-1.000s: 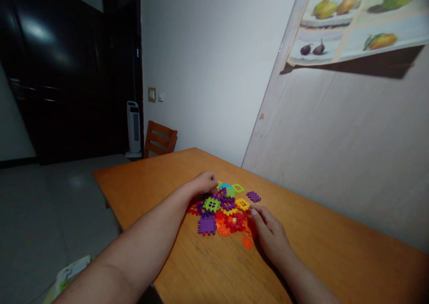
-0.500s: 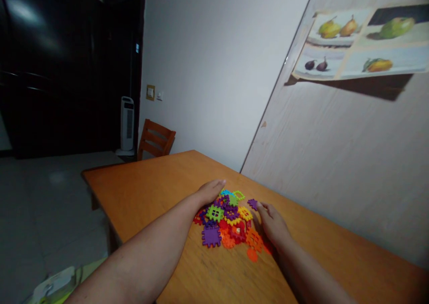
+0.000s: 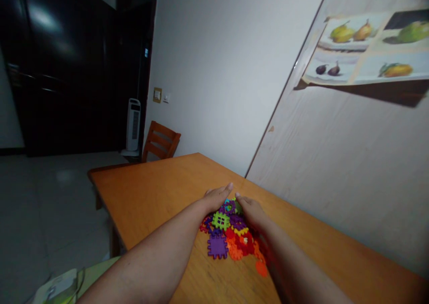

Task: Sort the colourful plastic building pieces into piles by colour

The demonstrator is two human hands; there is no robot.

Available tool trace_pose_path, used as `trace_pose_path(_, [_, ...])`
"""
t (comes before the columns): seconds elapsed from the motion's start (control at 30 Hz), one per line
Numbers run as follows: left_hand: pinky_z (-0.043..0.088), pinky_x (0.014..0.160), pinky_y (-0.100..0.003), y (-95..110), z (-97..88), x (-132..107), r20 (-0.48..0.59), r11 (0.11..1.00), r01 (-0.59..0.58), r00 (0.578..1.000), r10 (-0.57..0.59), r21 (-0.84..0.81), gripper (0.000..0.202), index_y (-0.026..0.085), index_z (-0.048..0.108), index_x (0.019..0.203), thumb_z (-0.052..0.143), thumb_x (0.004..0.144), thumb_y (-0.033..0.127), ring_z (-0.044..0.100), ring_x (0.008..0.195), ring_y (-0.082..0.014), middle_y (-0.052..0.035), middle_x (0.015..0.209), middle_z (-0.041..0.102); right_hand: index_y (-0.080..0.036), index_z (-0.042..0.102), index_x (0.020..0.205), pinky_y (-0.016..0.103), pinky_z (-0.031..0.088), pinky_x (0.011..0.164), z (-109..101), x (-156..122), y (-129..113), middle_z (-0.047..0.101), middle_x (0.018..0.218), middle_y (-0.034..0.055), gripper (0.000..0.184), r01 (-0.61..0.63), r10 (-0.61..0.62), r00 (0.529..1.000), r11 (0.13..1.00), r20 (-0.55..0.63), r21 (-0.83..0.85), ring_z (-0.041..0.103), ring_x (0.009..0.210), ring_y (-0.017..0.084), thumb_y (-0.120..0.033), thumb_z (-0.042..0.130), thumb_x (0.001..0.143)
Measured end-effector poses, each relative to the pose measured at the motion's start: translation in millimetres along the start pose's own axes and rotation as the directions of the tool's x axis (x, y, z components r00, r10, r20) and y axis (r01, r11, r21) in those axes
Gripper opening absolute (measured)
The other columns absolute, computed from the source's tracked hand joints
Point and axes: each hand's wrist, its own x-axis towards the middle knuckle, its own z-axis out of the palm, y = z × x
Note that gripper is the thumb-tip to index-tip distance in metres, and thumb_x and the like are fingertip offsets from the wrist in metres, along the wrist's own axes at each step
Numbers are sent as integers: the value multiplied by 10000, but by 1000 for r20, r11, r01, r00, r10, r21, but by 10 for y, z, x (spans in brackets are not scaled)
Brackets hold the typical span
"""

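Note:
A heap of colourful interlocking plastic pieces lies on the wooden table (image 3: pixel 161 183). At its front is a flat purple square piece (image 3: pixel 217 247), with a green window piece (image 3: pixel 220 221) just behind it. Red and orange pieces (image 3: pixel 245 243) make up the right part of the heap, and an orange disc (image 3: pixel 261 268) lies nearest me. My left hand (image 3: pixel 217 197) rests along the far left side, fingers stretched and thumb raised. My right hand (image 3: pixel 251 209) cups the right side with its fingers extended, covering some pieces. Both hands touch the heap.
A wooden chair (image 3: pixel 161 141) stands behind the table's far left edge. The wall (image 3: pixel 217 72) runs along the back of the table. Beside the dark door is a white tower heater (image 3: pixel 133 125). A green-covered seat (image 3: pixel 97 272) with items on it is at lower left.
My right hand has moved left against the heap, and the purple piece it held apart no longer shows separately. The hands are closer together. The view has shifted slightly.

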Motion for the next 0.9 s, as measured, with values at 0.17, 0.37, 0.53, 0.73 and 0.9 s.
trace_pose_path(0.17, [428, 1035, -333, -24, 16, 16, -39, 998, -1, 999, -1, -62, 891, 196, 669, 1298, 93, 929, 767, 629, 1223, -265, -109, 1274, 714, -175, 750, 805, 349, 500, 796, -21, -35, -282, 746, 829, 106, 690, -22, 13, 996, 994, 86, 104, 668, 860, 250, -785, 430, 846])
trace_pose_path(0.37, [465, 924, -282, -112, 65, 83, -43, 993, -18, 999, 13, -115, 866, 179, 701, 1184, 133, 928, 780, 658, 1099, -232, -95, 1152, 750, -163, 752, 920, 337, 511, 780, -171, -214, -432, 758, 889, 110, 713, -56, 36, 994, 979, 105, 198, 680, 857, 240, -794, 426, 850])
trace_pose_path(0.53, [454, 761, -258, -147, 89, 123, -131, 995, -102, 986, 103, 17, 694, 186, 695, 930, 249, 962, 716, 633, 890, -202, -67, 957, 740, -175, 739, 1002, 405, 493, 934, -423, -513, -205, 753, 1081, 134, 635, -46, 62, 994, 986, -93, 160, 669, 1030, 285, -729, 456, 872])
trace_pose_path(0.73, [405, 677, -279, -47, 122, 107, -222, 971, -100, 964, 149, 217, 565, 213, 646, 833, 322, 969, 656, 611, 760, -204, -65, 842, 692, -144, 672, 1251, 446, 404, 1104, -541, -953, 246, 648, 1347, 186, 682, -272, 311, 906, 948, -287, 168, 577, 1278, 332, -668, 525, 840])
trace_pose_path(0.9, [465, 810, -311, 57, 175, 67, -163, 971, -223, 958, 236, 91, 586, 196, 683, 881, 282, 992, 609, 644, 890, -233, -94, 942, 727, -150, 638, 1332, 460, 355, 1161, -276, -1111, 118, 599, 1421, 173, 729, -218, 272, 935, 947, -230, 234, 527, 1338, 336, -657, 596, 810])
